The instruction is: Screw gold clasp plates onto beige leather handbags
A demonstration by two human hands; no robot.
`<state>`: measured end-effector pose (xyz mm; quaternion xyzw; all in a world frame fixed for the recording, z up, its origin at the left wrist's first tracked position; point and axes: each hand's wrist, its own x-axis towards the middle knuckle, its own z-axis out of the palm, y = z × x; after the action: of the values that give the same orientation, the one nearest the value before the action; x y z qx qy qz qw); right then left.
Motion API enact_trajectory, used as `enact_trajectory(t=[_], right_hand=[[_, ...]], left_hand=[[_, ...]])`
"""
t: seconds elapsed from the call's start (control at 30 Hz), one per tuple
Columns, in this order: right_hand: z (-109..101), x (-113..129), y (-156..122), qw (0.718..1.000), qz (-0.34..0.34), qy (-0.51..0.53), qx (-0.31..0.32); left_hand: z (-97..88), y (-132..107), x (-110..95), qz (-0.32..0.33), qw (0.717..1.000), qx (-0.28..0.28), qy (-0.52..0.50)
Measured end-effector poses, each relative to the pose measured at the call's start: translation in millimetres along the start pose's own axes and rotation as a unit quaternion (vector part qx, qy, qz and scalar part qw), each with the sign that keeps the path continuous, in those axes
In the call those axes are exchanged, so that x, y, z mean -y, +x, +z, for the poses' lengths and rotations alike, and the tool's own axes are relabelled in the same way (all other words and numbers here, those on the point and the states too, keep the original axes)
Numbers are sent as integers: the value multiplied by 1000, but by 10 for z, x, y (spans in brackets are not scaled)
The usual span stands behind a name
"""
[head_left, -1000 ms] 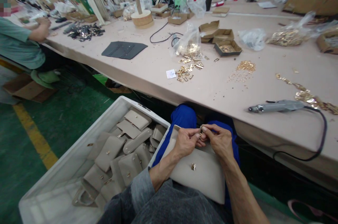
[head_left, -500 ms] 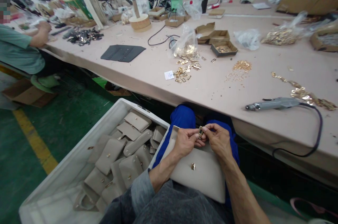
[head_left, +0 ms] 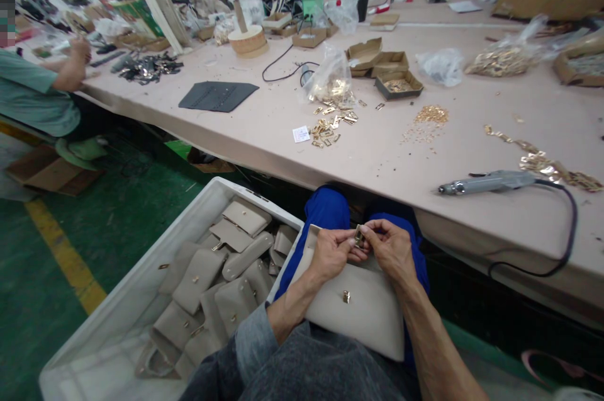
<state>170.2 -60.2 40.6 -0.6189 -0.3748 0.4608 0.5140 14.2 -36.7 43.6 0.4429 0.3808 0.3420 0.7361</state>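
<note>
I see the small gold rectangular metal frame pinched by closed fingers of the left hand and right hand, presumably for steadiness, over the smooth beige bag lap-supported near the pinkish-beige desk.

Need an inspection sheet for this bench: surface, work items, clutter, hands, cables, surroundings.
Surface: pale tabletop, dark specks near the front edge.
Work items: beige bag across the lap, gold clasp on it; small gold frame held above.
Clutter: loose gold pieces, plastic bag of gold parts, open cardboard box.
Hands: left hand and right hand both pinch the frame.
Cables: dark cord from grey power tool loops over the table edge.
Surroundings: white crate of beige pieces beside the lap; green floor; co-worker at left.
</note>
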Motion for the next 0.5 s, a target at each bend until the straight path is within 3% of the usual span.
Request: enact_trajectory(t=[0.5], right_hand=[[-34,-134,63,999,9,-29,38]], left_hand=[[-66,-6,-11,-5,999,33,-5]])
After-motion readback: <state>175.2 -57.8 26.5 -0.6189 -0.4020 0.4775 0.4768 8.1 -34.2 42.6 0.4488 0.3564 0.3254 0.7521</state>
